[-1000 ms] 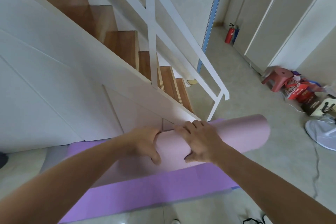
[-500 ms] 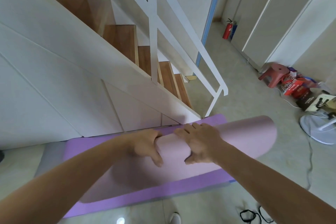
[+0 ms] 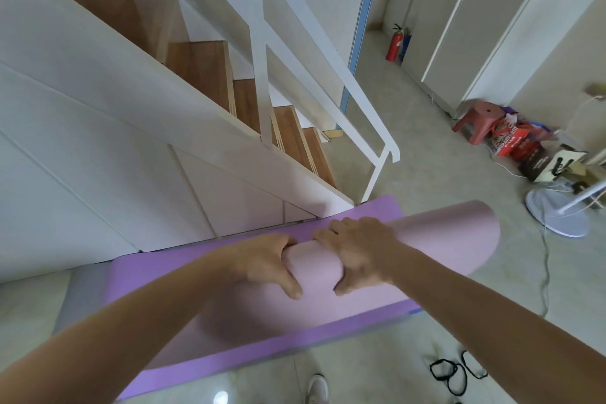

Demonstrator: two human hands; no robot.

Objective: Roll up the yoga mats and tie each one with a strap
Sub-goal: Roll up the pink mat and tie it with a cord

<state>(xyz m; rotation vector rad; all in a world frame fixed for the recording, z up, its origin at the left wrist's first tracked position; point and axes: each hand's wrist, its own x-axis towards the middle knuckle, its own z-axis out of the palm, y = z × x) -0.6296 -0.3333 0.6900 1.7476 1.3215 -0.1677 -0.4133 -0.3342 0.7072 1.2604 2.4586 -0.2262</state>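
The rolled pale-pink foam yoga mat [image 3: 459, 239] lies crosswise over the flat purple foam yoga mat [image 3: 157, 272], which is spread on the beige tiled floor [image 3: 426, 174] at the foot of the wooden staircase [image 3: 203, 72]. The roll's right end extends past the edge of the purple mat; whether the roll rests on that mat or is raised off it cannot be told. The left hand [image 3: 265, 264] grips the roll near its middle, fingers curled over the far side and thumb pressed on the near side. The right hand [image 3: 360, 256] grips just beside it in the same way, fingers wrapped over the top and thumb underneath on the near face. A short strip of pink roll shows between the two hands. Black looped straps [image 3: 455, 374] lie on the floor near the right forearm, apart from both mats. A white shoe [image 3: 316, 389] is at the bottom edge. A white fan base [image 3: 557, 213], a red plastic stool [image 3: 478, 118] and a red fire extinguisher [image 3: 393, 44] are well apart on the right.
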